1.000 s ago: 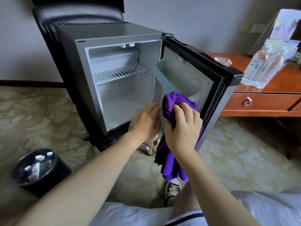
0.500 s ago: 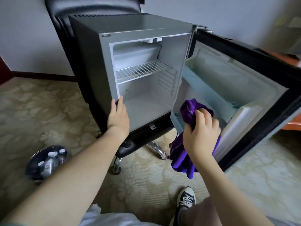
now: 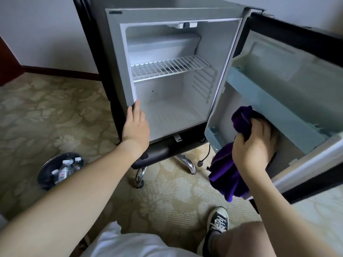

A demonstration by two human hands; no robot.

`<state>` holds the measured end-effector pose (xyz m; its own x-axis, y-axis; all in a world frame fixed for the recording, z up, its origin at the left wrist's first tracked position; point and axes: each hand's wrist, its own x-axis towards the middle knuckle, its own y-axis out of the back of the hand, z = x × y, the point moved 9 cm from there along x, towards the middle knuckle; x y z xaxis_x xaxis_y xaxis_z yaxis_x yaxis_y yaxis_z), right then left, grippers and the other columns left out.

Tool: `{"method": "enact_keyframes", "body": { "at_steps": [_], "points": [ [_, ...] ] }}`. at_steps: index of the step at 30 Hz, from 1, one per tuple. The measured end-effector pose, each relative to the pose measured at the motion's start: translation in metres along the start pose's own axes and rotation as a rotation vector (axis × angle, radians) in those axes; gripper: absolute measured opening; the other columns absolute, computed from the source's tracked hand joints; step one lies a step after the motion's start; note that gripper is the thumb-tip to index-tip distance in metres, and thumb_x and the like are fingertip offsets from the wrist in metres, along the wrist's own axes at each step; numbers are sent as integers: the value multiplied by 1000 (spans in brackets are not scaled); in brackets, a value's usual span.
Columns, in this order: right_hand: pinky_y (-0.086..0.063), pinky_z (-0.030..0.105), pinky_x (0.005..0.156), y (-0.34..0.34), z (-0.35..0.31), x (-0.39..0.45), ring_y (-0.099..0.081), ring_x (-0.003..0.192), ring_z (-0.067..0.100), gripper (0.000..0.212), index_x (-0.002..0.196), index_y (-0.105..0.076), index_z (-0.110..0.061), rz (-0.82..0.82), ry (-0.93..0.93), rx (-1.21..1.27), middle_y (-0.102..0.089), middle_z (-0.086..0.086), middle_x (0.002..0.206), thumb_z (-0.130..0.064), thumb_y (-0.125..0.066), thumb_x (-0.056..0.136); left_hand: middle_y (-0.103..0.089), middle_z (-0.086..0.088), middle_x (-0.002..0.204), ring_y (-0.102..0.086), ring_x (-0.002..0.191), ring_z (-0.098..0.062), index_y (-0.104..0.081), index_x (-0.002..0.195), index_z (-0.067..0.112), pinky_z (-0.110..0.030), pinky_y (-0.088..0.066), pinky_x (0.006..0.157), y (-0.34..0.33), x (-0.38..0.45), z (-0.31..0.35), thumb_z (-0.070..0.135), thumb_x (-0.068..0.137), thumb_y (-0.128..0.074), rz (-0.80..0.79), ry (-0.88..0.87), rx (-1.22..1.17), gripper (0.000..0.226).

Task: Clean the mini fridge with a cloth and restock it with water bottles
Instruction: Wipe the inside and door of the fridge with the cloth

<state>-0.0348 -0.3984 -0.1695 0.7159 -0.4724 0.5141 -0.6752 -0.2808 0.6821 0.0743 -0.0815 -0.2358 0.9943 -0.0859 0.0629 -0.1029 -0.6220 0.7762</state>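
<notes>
Right hand (image 3: 254, 145) gripping purple cloth (image 3: 227, 175), fingertips hidden, left hand (image 3: 135, 127) flat on fridge (image 3: 118, 58) frame, seemingly relaxed

The cloth (image 3: 228, 180) was deep purple. The mini fridge (image 3: 115, 52) had a grey casing with a white interior, and its wire shelf (image 3: 169, 68) was white. The fridge door (image 3: 289, 43) was framed in black, with pale blue-green shelves on its inner side. The carpet (image 3: 52, 112) bore a beige and cream floral pattern. The bin (image 3: 44, 173) was black, holding clear bottles (image 3: 64, 170) with white caps. The sneaker (image 3: 218, 222) was black with white laces and toe.
</notes>
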Motion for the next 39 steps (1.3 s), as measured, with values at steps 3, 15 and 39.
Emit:
{"method": "enact_keyframes", "body": {
  "at_steps": [3,15,39],
  "points": [
    [-30,54,108,-10,7,-2,-38,126,41,51,129,-53,-13,-49,-30,-24,-49,9,140,-23,-48,79,-24,-21,159,11,150,-46,-40,148,4,-53,-2,123,-8,1,-10,39,99,-38,39,8,-57,61],
    [-30,45,105,-42,-20,-17,-43,120,38,52,125,-57,-10,-111,18,65,-51,7,139,-22,-48,76,-21,-19,160,0,153,-40,-31,150,0,-47,-6,125,-23,-7,0,45,95,-47,4,-18,-417,73],
    [-43,25,77,82,18,-13,-59,93,15,39,109,-65,-12,74,72,410,-66,-4,107,-7,-52,72,-54,5,125,-42,126,-18,-54,128,22,-38,-31,101,298,-26,105,51,102,-42,517,-671,-870,41]
  ]
}}
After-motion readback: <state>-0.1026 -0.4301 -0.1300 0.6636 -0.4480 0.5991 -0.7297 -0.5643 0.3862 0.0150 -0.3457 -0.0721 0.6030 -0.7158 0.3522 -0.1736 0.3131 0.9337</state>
